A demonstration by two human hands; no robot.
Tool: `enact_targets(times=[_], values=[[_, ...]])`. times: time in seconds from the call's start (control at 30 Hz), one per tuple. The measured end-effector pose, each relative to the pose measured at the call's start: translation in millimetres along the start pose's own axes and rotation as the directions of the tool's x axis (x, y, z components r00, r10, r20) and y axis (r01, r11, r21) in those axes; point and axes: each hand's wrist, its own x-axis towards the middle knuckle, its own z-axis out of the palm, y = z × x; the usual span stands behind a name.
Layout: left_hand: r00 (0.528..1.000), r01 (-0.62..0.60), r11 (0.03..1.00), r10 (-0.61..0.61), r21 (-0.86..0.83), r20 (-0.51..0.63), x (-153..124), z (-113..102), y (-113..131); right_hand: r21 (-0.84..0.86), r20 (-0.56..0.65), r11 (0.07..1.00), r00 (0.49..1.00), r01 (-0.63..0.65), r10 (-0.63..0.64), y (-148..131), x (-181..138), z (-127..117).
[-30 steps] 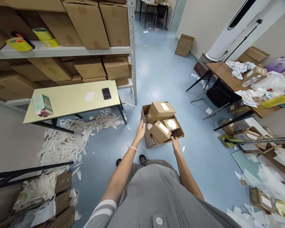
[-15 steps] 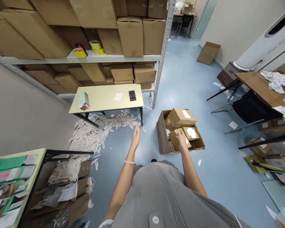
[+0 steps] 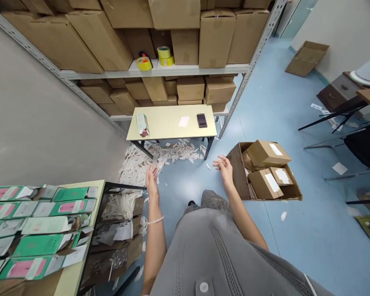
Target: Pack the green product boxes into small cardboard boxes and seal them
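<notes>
My right hand (image 3: 225,169) hangs open with its fingers spread, just left of the wall of an open cardboard box (image 3: 239,172) on the floor, not touching it. Several brown parcels with white labels lie in that box, the nearest being a parcel (image 3: 264,183). My left hand (image 3: 151,183) reaches over the floor towards a heap of white paper strips (image 3: 135,170). A pale strip (image 3: 154,163) shows at its fingertips, and I cannot tell whether the hand grips it.
A low yellow table (image 3: 172,121) stands ahead, with a small carton and a dark flat object on it. Behind rise metal shelves (image 3: 157,73) packed with cartons. At lower left, a table (image 3: 74,263) bears green-and-white packets. Cartons and scrap fill the space below it.
The view has swung left. My right hand has lifted off the parcel in the box and moved left of the box wall. My left hand has moved towards the paper strips.
</notes>
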Motion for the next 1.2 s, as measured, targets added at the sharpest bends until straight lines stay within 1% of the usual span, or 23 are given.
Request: enact_targets(times=[0.07,0.17,0.27,0.37,0.43,0.5,0.57,0.67,0.73,0.83,0.93,1.0,1.1,1.2], values=[[0.999,0.036,0.999,-0.036,-0.032,-0.013,10.6,-9.3,-6.1,-0.018,-0.001,0.999,1.000,-0.031,0.031,5.1,-1.7,12.4],[0.994,0.092,0.992,-0.096,-0.084,-0.045,27.0,-13.1,-15.6,-0.048,0.000,0.998,0.999,-0.039,0.040,6.8,6.5,25.0],[0.988,0.124,0.985,-0.133,-0.116,-0.072,46.2,-8.6,-22.6,-0.065,-0.010,0.997,1.000,-0.027,0.027,5.5,27.0,36.5],[0.989,0.118,0.986,-0.128,-0.118,-0.074,70.6,-3.7,-24.9,-0.062,-0.017,0.997,0.999,-0.044,0.043,8.4,56.6,54.5],[0.990,0.101,0.990,-0.110,-0.099,-0.089,90.2,-4.1,-24.0,-0.060,-0.012,0.996,0.997,-0.072,0.072,12.4,80.6,72.7],[0.987,0.081,0.994,-0.089,-0.070,-0.132,112.1,-8.2,-21.4,-0.064,0.012,0.993,0.995,-0.097,0.098,14.8,107.2,96.0],[0.981,0.072,0.996,-0.080,-0.051,-0.178,135.5,-13.7,-17.3,-0.065,0.062,0.992,0.992,-0.107,0.111,13.3,135.7,122.3],[0.975,0.075,0.996,-0.084,-0.052,-0.208,172.1,-15.9,-9.6,-0.054,0.150,0.995,0.984,-0.086,0.093,3.7,179.2,160.5],[0.972,0.073,0.996,-0.084,-0.055,-0.218,195.8,-9.2,-5.2,-0.059,0.198,0.995,0.976,-0.076,0.086,-3.8,205.1,182.4],[0.972,0.079,0.995,-0.089,-0.054,-0.216,225.7,10.1,-2.1,-0.105,0.271,0.990,0.955,-0.099,0.124,-9.0,232.9,210.0],[0.976,0.123,0.992,-0.128,-0.036,-0.177,247.7,27.4,-3.9,-0.157,0.335,0.978,0.924,-0.140,0.186,-4.6,245.1,233.7],[0.976,0.162,0.987,-0.161,-0.009,-0.149,260.7,32.1,-7.2,-0.185,0.369,0.969,0.902,-0.165,0.224,1.5,247.9,247.7],[0.968,0.209,0.977,-0.203,0.030,-0.147,285.4,29.4,-13.5,-0.224,0.403,0.952,0.869,-0.209,0.286,10.9,251.7,266.9],[0.958,0.256,0.964,-0.244,0.067,-0.150,321.3,23.0,-17.7,-0.257,0.388,0.936,0.862,-0.240,0.327,16.2,259.5,285.8]])
